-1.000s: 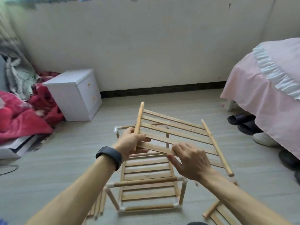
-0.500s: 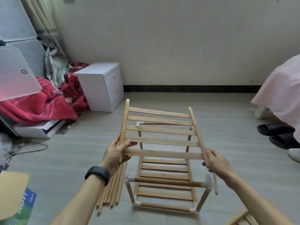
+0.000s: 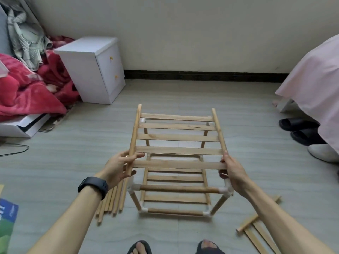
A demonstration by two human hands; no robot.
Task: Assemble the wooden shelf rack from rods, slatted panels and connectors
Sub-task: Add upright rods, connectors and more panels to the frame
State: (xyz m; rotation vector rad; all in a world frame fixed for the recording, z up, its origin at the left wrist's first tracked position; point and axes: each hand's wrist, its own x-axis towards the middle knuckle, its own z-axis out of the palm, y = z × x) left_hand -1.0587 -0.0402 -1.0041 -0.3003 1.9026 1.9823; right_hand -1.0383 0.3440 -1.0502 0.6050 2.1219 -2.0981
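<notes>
Panel: held nearly level in the air, over the half-built frame on the floor; not yet seated.
Left hand: thumb and fingers clasp the left rail near its close end.
Right hand: wrapped round the right rail, just above a white connector.
Doing it well: probably keep the panel flat, line both rails up with the corner connectors, lower evenly, then press each corner home.

Soft even daylight, faint shadows, slight overall blur; wide-angle bending at the edges
</notes>
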